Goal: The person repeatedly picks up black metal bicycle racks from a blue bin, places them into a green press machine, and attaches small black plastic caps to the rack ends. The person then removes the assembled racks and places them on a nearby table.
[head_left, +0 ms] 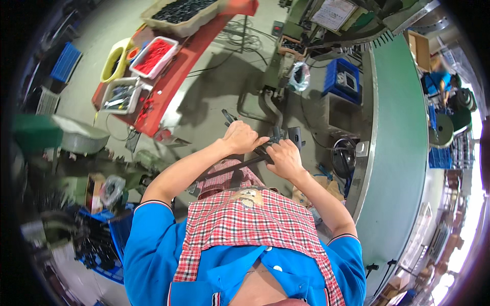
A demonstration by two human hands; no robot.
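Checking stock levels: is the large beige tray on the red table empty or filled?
Filled: black pieces spread across the visible inside of the beige tray.

A black curved end (227,115) comes out from the fist of the left hand (241,136), on the side away from the body, and it is tilted to the left. Between the two hands a short dark piece (276,133) stands near the fingers of the right hand (285,157). Just beyond this hand is a black block (295,135) with a small opening. A long dark bar (240,166) goes slanting from the right hand, below the left wrist. Whether these are joined, I cannot tell.
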